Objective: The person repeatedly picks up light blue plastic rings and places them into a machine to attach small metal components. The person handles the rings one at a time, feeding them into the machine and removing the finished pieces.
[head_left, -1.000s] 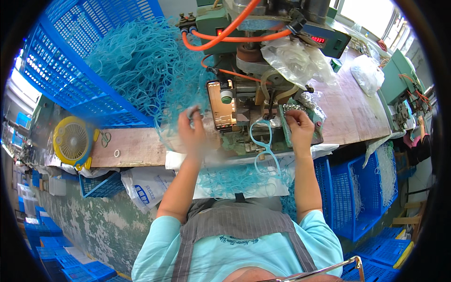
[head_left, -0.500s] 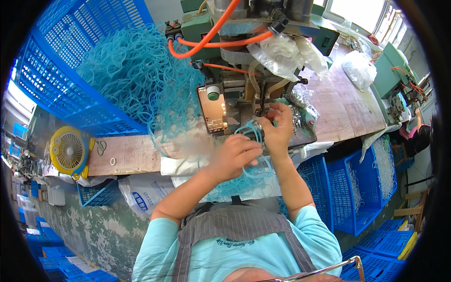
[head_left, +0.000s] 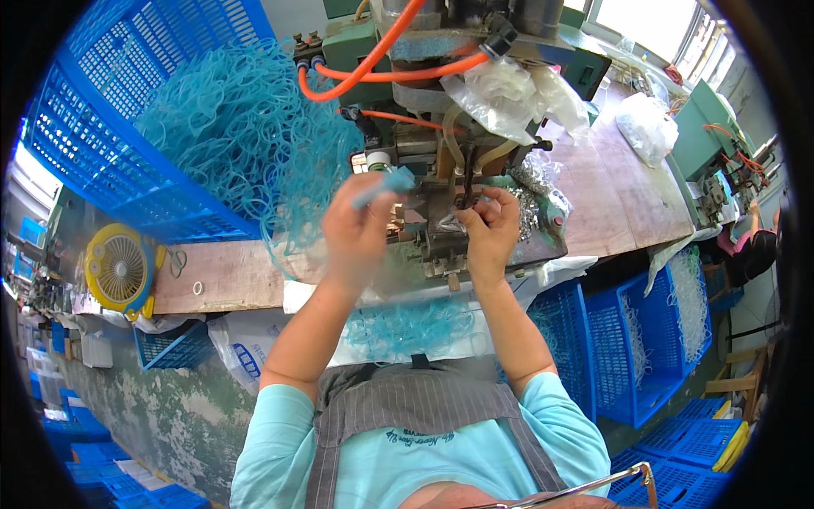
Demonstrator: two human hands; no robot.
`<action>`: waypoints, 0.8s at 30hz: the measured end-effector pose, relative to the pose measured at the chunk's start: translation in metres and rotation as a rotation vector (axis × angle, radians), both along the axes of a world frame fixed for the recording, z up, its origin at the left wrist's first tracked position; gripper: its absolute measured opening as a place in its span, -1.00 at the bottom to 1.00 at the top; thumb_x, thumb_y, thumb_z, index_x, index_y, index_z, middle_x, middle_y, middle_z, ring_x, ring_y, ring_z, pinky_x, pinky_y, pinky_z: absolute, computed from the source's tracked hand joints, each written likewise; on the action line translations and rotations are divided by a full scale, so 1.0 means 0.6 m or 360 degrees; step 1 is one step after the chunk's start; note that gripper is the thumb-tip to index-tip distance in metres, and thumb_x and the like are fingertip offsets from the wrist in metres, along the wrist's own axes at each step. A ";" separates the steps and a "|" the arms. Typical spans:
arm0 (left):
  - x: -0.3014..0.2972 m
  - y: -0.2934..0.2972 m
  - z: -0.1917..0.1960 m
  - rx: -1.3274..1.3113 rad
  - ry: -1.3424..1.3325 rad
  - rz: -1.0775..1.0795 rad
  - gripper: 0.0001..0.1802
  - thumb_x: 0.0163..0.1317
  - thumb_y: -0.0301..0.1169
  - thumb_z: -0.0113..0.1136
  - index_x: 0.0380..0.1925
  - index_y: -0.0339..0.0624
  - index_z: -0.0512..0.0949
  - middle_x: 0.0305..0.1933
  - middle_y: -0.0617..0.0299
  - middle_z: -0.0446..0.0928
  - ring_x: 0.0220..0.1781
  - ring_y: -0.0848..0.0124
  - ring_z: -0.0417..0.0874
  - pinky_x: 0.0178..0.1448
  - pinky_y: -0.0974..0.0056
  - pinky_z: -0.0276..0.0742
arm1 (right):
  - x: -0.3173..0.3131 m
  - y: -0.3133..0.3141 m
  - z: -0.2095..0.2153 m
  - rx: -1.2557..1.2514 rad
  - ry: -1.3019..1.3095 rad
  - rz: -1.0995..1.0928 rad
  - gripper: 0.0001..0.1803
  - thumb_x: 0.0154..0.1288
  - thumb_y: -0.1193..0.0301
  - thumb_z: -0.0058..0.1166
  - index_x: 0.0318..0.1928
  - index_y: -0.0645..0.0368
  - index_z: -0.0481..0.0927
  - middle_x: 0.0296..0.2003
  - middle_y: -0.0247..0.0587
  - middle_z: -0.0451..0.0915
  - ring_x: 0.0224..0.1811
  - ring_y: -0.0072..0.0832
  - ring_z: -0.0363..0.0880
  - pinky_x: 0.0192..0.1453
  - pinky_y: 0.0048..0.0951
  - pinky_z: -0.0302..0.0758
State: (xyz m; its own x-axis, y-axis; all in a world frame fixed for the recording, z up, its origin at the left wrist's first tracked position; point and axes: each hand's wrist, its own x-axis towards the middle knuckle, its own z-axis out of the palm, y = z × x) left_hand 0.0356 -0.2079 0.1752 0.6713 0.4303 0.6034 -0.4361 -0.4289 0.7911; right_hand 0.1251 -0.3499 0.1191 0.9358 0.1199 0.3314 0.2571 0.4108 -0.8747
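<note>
My left hand (head_left: pixel 356 233) is raised in front of the green machine (head_left: pixel 458 161) and pinches a thin blue elastic band (head_left: pixel 386 182) between its fingers. My right hand (head_left: pixel 490 227) grips another end of blue band right at the machine's metal jaws (head_left: pixel 462 182). Both hands are close together, a few centimetres apart. A big tangled heap of blue bands (head_left: pixel 237 144) spills from a tilted blue crate (head_left: pixel 110 127) to my left. More blue bands (head_left: pixel 415 327) lie in my lap area under the bench edge.
Orange hoses (head_left: pixel 381 64) loop over the machine, with clear plastic bags (head_left: pixel 509 89) hanging beside it. A yellow fan (head_left: pixel 119 270) sits at the bench's left end. Blue crates (head_left: pixel 644 339) stand at my right; another person (head_left: pixel 755 250) is at the far right.
My left hand came in from the left to the machine's front, then rose holding a blue band. My right hand shifted left onto the jaws.
</note>
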 end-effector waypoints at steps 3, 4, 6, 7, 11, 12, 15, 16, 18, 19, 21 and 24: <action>-0.006 -0.026 -0.031 0.0856 -0.0392 -0.0260 -0.76 0.15 -0.38 0.29 -0.16 -0.13 0.59 -0.11 0.15 0.62 -0.02 0.16 0.62 0.14 0.08 0.52 | 0.010 -0.017 -0.005 -0.0293 -0.0117 -0.0028 -0.52 0.04 0.67 0.24 0.00 0.26 0.39 -0.31 -0.25 0.59 -0.31 -0.60 0.53 -0.15 -0.57 0.48; -0.005 -0.038 -0.044 0.0944 -0.0380 -0.0394 -0.74 0.12 -0.37 0.31 -0.17 -0.13 0.59 -0.11 0.16 0.62 -0.03 0.15 0.62 0.14 0.05 0.51 | 0.019 -0.031 -0.010 -0.0419 -0.0168 -0.0011 -0.52 0.02 0.65 0.25 -0.01 0.27 0.41 -0.30 -0.26 0.58 -0.29 -0.59 0.52 -0.13 -0.56 0.47; -0.001 -0.054 -0.066 0.1045 -0.0379 -0.0553 -0.74 0.09 -0.37 0.33 -0.20 -0.14 0.60 -0.12 0.16 0.63 -0.05 0.16 0.62 0.13 0.02 0.52 | 0.057 -0.059 -0.026 -0.0733 -0.0540 -0.0258 -0.55 -0.02 0.57 0.30 -0.05 0.27 0.49 -0.27 -0.28 0.57 -0.21 -0.54 0.51 -0.07 -0.49 0.46; 0.002 -0.058 -0.074 0.1062 -0.0364 -0.0574 -0.75 0.09 -0.38 0.33 -0.22 -0.17 0.61 -0.12 0.14 0.63 -0.07 0.18 0.63 0.11 0.01 0.53 | 0.080 -0.081 -0.036 -0.0933 -0.0586 -0.0442 -0.61 0.02 0.53 0.30 -0.08 0.25 0.54 -0.26 -0.29 0.57 -0.19 -0.52 0.51 -0.05 -0.46 0.46; 0.008 -0.055 -0.092 0.1059 -0.0368 -0.0598 -0.75 0.08 -0.40 0.34 -0.21 -0.17 0.61 -0.10 0.13 0.62 -0.10 0.18 0.64 0.10 0.01 0.52 | 0.173 -0.160 -0.096 -0.1470 0.0034 -0.0823 -0.79 0.11 0.50 0.22 -0.19 0.12 0.63 -0.30 -0.18 0.67 -0.24 -0.26 0.62 -0.08 -0.30 0.51; 0.009 -0.054 -0.093 0.1029 -0.0389 -0.0622 -0.71 0.07 -0.41 0.35 -0.17 -0.17 0.60 -0.10 0.15 0.61 -0.11 0.19 0.63 0.10 0.01 0.51 | 0.182 -0.178 -0.109 -0.1603 -0.0293 -0.0788 -0.80 0.13 0.48 0.20 -0.18 0.09 0.63 -0.31 -0.18 0.67 -0.28 -0.27 0.64 -0.12 -0.30 0.53; 0.005 -0.054 -0.093 0.1006 -0.0378 -0.0649 -0.70 0.06 -0.44 0.35 -0.16 -0.17 0.59 -0.11 0.16 0.61 -0.12 0.18 0.63 0.11 0.00 0.50 | 0.182 -0.189 -0.144 -0.1930 -0.0971 -0.0779 -0.82 0.11 0.34 0.24 -0.24 0.01 0.65 -0.18 -0.27 0.65 -0.07 -0.24 0.56 0.01 -0.23 0.41; 0.004 -0.055 -0.091 0.0997 -0.0396 -0.0632 -0.70 0.07 -0.44 0.35 -0.15 -0.17 0.59 -0.10 0.16 0.61 -0.11 0.19 0.63 0.12 0.00 0.50 | 0.177 -0.180 -0.154 -0.2061 -0.0963 -0.0782 -0.83 0.10 0.32 0.25 -0.27 0.00 0.65 -0.14 -0.30 0.64 -0.02 -0.24 0.52 0.05 -0.19 0.35; 0.004 -0.058 -0.088 0.0964 -0.0445 -0.0627 -0.69 0.07 -0.45 0.34 -0.14 -0.15 0.58 -0.10 0.16 0.60 -0.10 0.19 0.62 0.13 -0.01 0.49 | 0.176 -0.170 -0.160 -0.2094 -0.1049 -0.0777 -0.85 0.08 0.30 0.25 -0.33 0.01 0.64 -0.08 -0.34 0.61 0.06 -0.26 0.46 0.11 -0.11 0.26; 0.003 -0.059 -0.087 0.0976 -0.0419 -0.0601 -0.70 0.07 -0.46 0.34 -0.15 -0.16 0.57 -0.12 0.18 0.59 -0.10 0.20 0.61 0.15 -0.01 0.47 | 0.176 -0.169 -0.159 -0.2006 -0.1052 -0.0812 -0.86 0.07 0.31 0.26 -0.35 0.03 0.63 -0.11 -0.33 0.62 0.03 -0.26 0.48 0.08 -0.15 0.30; 0.000 -0.061 -0.085 0.0970 -0.0437 -0.0570 -0.72 0.05 -0.46 0.33 -0.19 -0.17 0.57 -0.17 0.20 0.57 -0.12 0.21 0.60 0.18 -0.01 0.45 | 0.175 -0.167 -0.156 -0.1911 -0.0894 -0.0884 -0.88 0.09 0.35 0.26 -0.35 0.04 0.64 -0.19 -0.32 0.64 -0.02 -0.26 0.50 0.05 -0.20 0.34; -0.017 -0.039 -0.099 0.1321 -0.0418 -0.0198 -0.66 0.14 -0.24 0.30 -0.10 -0.10 0.56 -0.03 0.18 0.56 0.00 0.21 0.57 0.21 -0.01 0.39 | 0.168 -0.175 -0.153 -0.1693 -0.0931 -0.0921 -0.90 0.14 0.39 0.24 -0.32 0.07 0.64 -0.29 -0.26 0.65 -0.13 -0.22 0.54 -0.02 -0.24 0.40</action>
